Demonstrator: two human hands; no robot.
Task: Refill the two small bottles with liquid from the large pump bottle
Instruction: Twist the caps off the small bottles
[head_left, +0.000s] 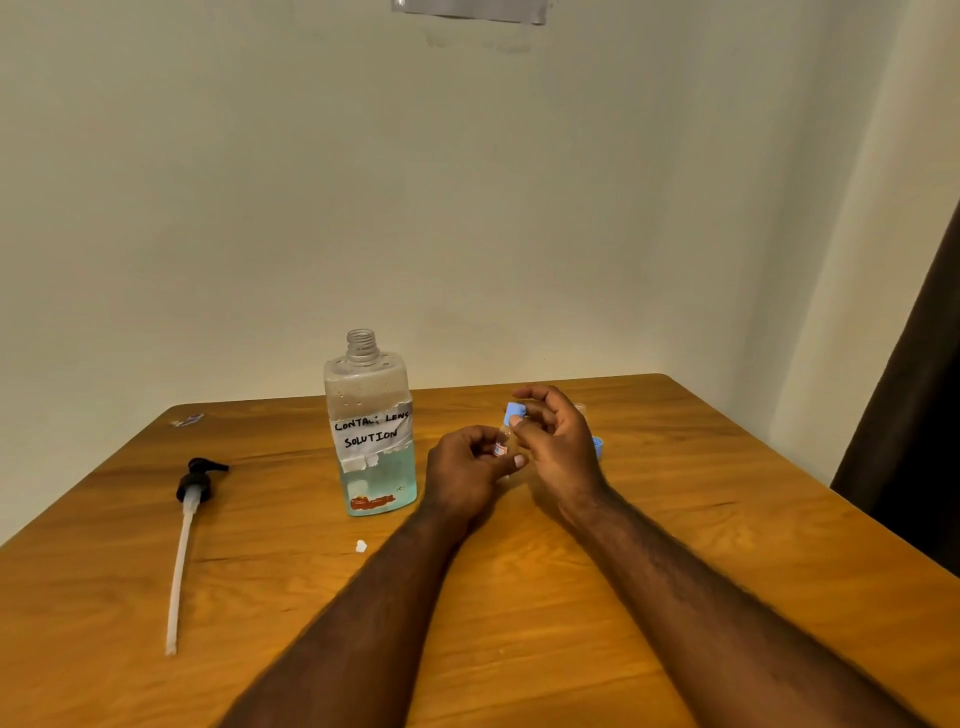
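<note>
Table (675, 545): wooden, with both forearms reaching in over the near edge.
White scrap (361, 545): a tiny bit lying on the wood, just left of the left forearm.
Pump (193, 488): on its side at the left of the table, black head away from the person and white tube pointing at the near edge, well apart from both hands.
Left hand (467, 467): fingers curled round the small bottle, gripping its body from the left.
Small bottle (502, 446): clear with a red-and-white label, roughly upright between the two hands. I cannot tell whether its base touches the table.
Right hand (561, 447): thumb and forefinger pinch the blue cap, other fingers loosely bent.
Blue cap (516, 410): right at the top of the small bottle; whether it is seated on the neck I cannot tell.
Large bottle (371, 431): upright just left of the left hand, neck open, handwritten lens-solution label, bluish liquid only in its lower part.
Second blue cap (599, 448): peeking out at the right hand's far edge, mostly hidden.
Wall (467, 208): plain, pale, behind the table.
</note>
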